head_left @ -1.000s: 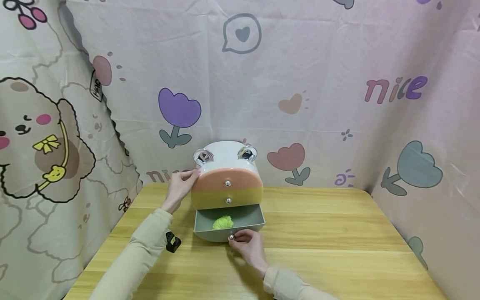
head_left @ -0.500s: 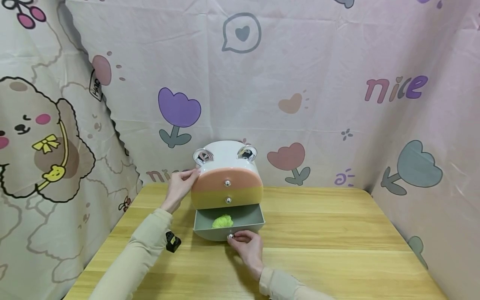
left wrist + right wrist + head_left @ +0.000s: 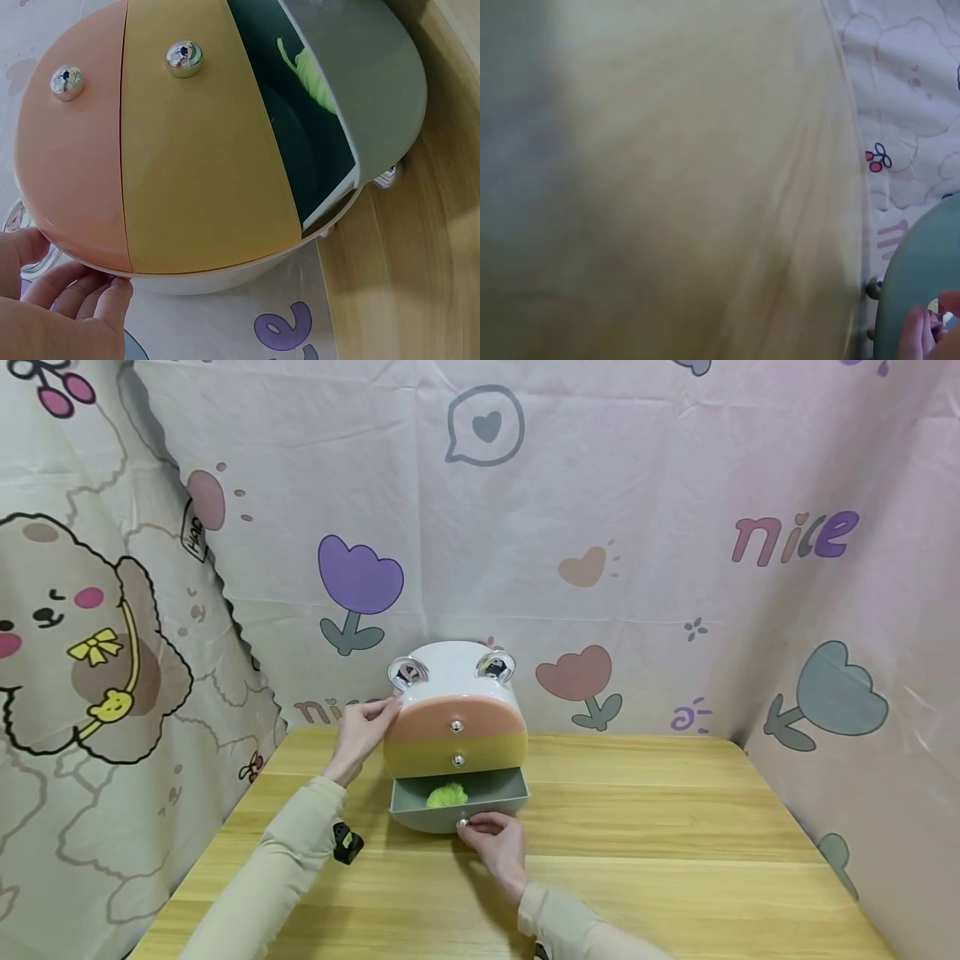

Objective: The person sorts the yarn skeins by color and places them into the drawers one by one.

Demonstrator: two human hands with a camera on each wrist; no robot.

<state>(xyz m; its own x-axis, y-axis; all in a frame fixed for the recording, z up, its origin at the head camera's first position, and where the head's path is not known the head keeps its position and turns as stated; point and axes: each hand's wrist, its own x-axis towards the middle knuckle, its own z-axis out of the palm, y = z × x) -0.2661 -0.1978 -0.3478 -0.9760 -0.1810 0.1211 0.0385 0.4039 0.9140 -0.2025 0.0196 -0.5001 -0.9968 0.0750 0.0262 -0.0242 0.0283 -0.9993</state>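
Note:
A small frog-shaped drawer box (image 3: 453, 670), white on top with silver-ringed eyes, stands on the table. Its orange drawer (image 3: 427, 720) and yellow drawer (image 3: 420, 758) are closed, while the green-grey bottom drawer (image 3: 420, 820) sticks out partway. Inside that drawer lies a bright green bundle of yarn (image 3: 447, 795). My left hand (image 3: 358, 737) holds the box's upper left edge with thumb and curled fingers (image 3: 112, 300). With thumb and index finger, my right hand (image 3: 498, 850) pinches the silver knob (image 3: 463, 823) of the bottom drawer; the right wrist view catches only the fingertips.
The wooden table (image 3: 637, 827) reaches back to a patterned cloth (image 3: 660, 468), which hangs close behind the box. More cloth hangs at both sides. A small black object (image 3: 347, 843) shows beside my left forearm.
The bottom drawer has slid slightly inward, its front edge shifting back toward the box. My right hand moves with the knob; my left hand stays in place.

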